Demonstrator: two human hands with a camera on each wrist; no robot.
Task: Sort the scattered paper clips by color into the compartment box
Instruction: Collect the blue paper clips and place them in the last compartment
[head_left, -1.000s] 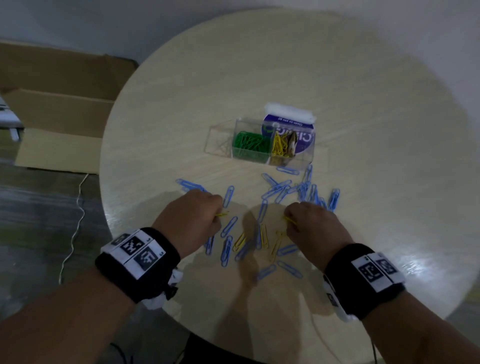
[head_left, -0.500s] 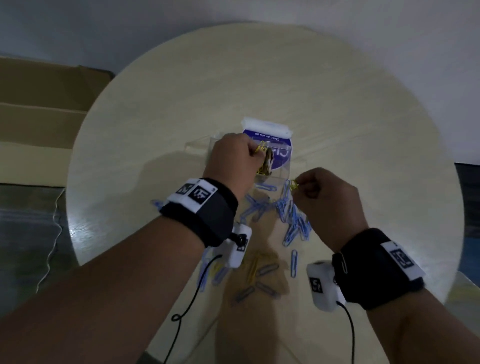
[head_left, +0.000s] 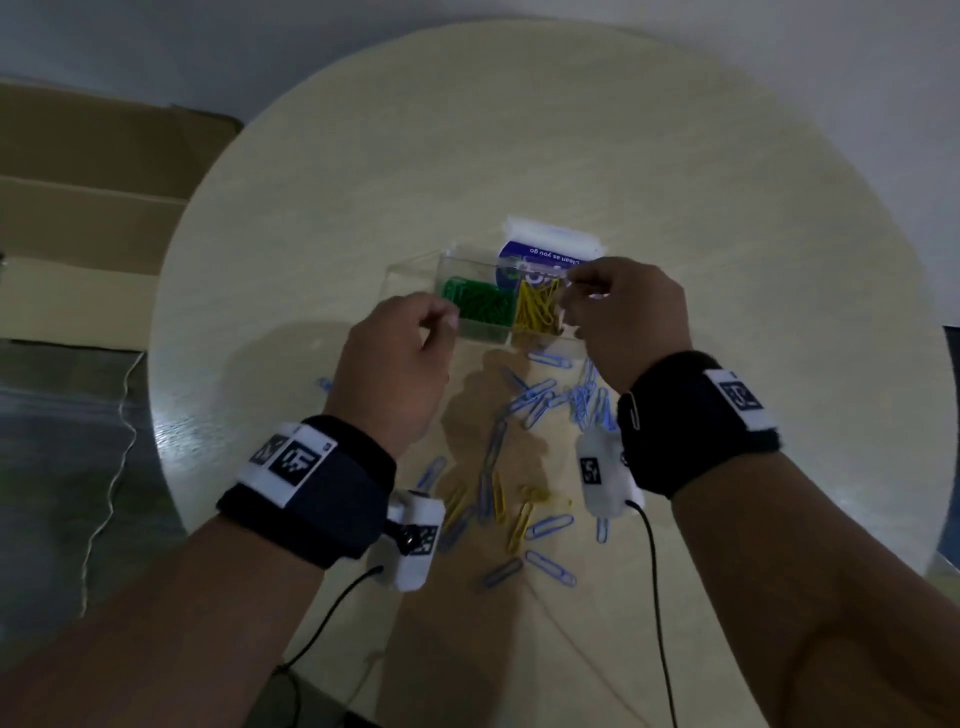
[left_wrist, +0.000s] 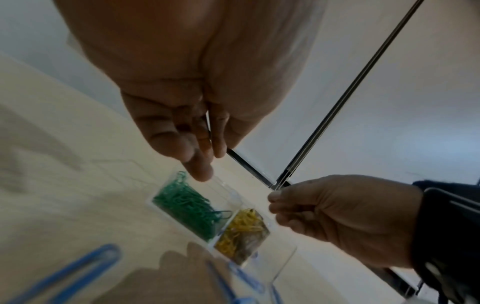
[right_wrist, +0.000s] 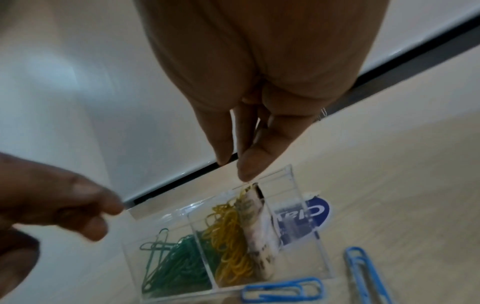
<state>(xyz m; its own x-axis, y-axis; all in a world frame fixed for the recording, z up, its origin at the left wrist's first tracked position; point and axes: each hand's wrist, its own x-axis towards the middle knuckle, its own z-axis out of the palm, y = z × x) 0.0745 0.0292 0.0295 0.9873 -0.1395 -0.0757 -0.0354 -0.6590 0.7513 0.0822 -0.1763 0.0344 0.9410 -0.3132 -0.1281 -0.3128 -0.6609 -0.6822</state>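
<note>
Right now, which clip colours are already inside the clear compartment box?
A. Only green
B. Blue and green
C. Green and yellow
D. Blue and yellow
C. The compartment box holds green clips in one section and yellow clips in the next; the blue clips all lie loose on the table.

Compartment box (head_left: 470, 340) behind scattered paper clips (head_left: 540, 402) on table (head_left: 727, 218)

My clear compartment box (head_left: 470, 340) holds green clips (head_left: 478, 306) beside yellow clips (head_left: 537, 312); blue clips (head_left: 540, 400) and some yellow lie scattered just before it.
</note>
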